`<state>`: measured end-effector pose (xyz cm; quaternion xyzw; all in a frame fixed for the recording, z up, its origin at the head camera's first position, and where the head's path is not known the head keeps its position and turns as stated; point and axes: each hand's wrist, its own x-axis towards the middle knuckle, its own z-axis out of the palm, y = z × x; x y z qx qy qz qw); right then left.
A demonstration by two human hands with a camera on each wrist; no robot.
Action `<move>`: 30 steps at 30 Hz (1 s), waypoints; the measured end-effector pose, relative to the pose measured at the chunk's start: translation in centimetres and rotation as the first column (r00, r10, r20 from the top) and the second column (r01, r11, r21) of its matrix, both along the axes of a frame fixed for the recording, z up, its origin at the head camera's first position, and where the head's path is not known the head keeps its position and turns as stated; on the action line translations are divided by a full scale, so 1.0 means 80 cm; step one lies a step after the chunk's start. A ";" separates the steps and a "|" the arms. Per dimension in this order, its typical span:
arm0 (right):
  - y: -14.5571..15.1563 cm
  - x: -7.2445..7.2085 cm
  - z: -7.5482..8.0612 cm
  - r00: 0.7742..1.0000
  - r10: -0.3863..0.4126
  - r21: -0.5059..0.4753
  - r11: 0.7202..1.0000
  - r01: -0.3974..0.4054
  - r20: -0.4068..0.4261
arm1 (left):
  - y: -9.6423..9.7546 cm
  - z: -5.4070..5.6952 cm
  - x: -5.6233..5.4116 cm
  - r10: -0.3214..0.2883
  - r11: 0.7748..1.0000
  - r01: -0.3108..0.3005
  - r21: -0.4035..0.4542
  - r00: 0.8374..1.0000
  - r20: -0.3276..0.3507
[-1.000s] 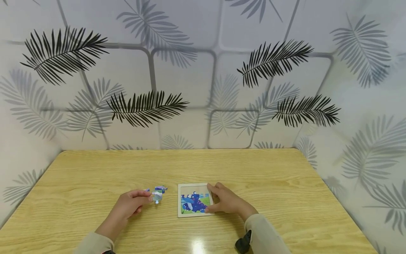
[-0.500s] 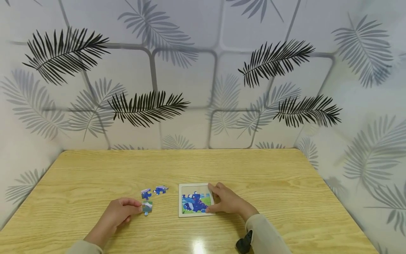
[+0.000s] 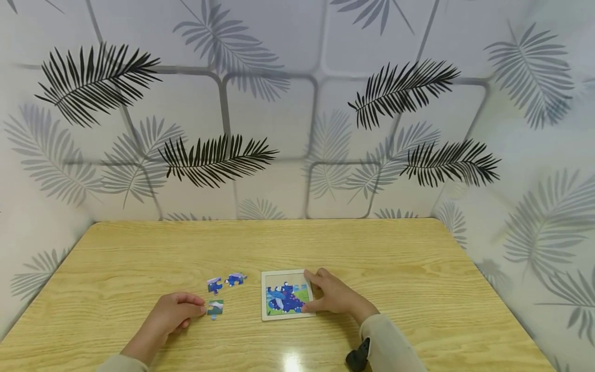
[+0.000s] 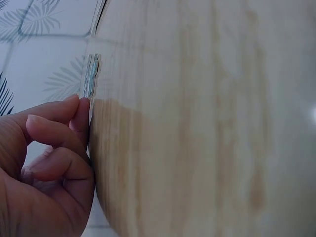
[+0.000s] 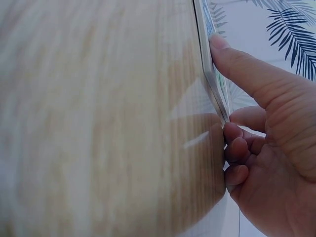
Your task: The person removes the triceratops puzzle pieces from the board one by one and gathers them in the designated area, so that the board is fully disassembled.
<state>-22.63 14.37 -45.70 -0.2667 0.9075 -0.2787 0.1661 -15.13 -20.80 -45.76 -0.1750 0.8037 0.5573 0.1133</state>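
Note:
In the head view my left hand (image 3: 173,315) pinches a jigsaw piece (image 3: 215,307) by its left edge, low over the table. The left wrist view shows that piece (image 4: 91,74) edge-on at the fingertips, with the other fingers curled behind. My right hand (image 3: 332,294) grips the right side of a square puzzle tray (image 3: 263,294), its thumb near the lower corner and fingers at the upper one. Inside the tray, a partly assembled picture of a blue dinosaur (image 3: 285,299) fills the lower part; bare wood shows along the top. The right wrist view shows the thumb on the tray's rim (image 5: 210,74).
Two loose jigsaw pieces, one purple-blue piece (image 3: 214,284) and another with a white tip (image 3: 235,279), lie just beyond the left hand. The wooden table (image 3: 395,258) ends against a leaf-patterned wall (image 3: 279,186) at the back.
My left hand has drawn the piece left and closer to me, out from in front of the two loose pieces, then lowered slightly. The right hand and tray stay put.

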 end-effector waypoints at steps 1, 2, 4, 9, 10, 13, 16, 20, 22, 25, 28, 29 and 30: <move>0.000 0.000 0.000 1.000 -0.001 0.000 1.000 0.001 0.001 | -0.001 -0.001 0.000 -0.002 1.000 0.002 0.008 1.000 0.002; 0.000 0.000 0.000 1.000 -0.003 0.000 1.000 0.003 0.002 | -0.003 -0.002 -0.001 -0.004 1.000 0.003 0.015 1.000 0.006; 0.001 -0.001 -0.001 1.000 -0.001 0.000 1.000 0.001 0.002 | -0.004 -0.003 -0.002 -0.006 1.000 0.006 0.027 1.000 0.013; 0.002 -0.002 -0.002 1.000 -0.006 0.004 1.000 0.006 0.002 | -0.005 -0.003 -0.003 -0.013 0.999 0.013 0.042 1.000 0.015; 0.002 -0.003 -0.002 1.000 -0.007 0.006 1.000 0.007 0.001 | -0.005 -0.003 -0.003 -0.017 0.999 0.017 0.043 1.000 0.014; 0.003 -0.002 -0.002 1.000 -0.006 0.015 1.000 0.007 -0.004 | -0.004 -0.003 -0.005 -0.017 0.998 0.016 0.053 1.000 0.010; 0.003 -0.002 -0.002 1.000 -0.004 0.019 1.000 0.005 -0.009 | 0.001 0.001 -0.008 -0.011 0.997 0.011 0.071 1.000 0.006; 0.002 -0.001 -0.002 1.000 -0.002 0.012 1.000 0.002 -0.005 | 0.012 0.007 -0.014 -0.013 0.994 0.013 0.106 1.000 -0.008; 0.002 -0.001 -0.002 1.000 -0.002 0.007 1.000 0.002 -0.002 | 0.017 0.011 -0.018 -0.021 0.991 0.023 0.130 1.000 -0.017; 0.001 -0.001 -0.001 1.000 0.003 0.005 1.000 -0.003 -0.004 | 0.024 0.015 -0.022 -0.033 0.986 0.038 0.162 0.999 -0.032; 0.001 -0.001 -0.001 1.000 0.003 0.007 1.000 -0.003 -0.003 | 0.031 0.017 -0.026 -0.050 0.983 0.057 0.175 0.998 -0.044; 0.001 -0.001 -0.001 1.000 0.004 0.008 1.000 -0.004 -0.004 | 0.034 0.017 -0.028 -0.056 0.982 0.064 0.176 0.997 -0.052; 0.001 -0.001 -0.001 1.000 0.004 0.008 1.000 -0.004 -0.002 | 0.037 0.018 -0.030 -0.062 0.982 0.071 0.178 0.996 -0.058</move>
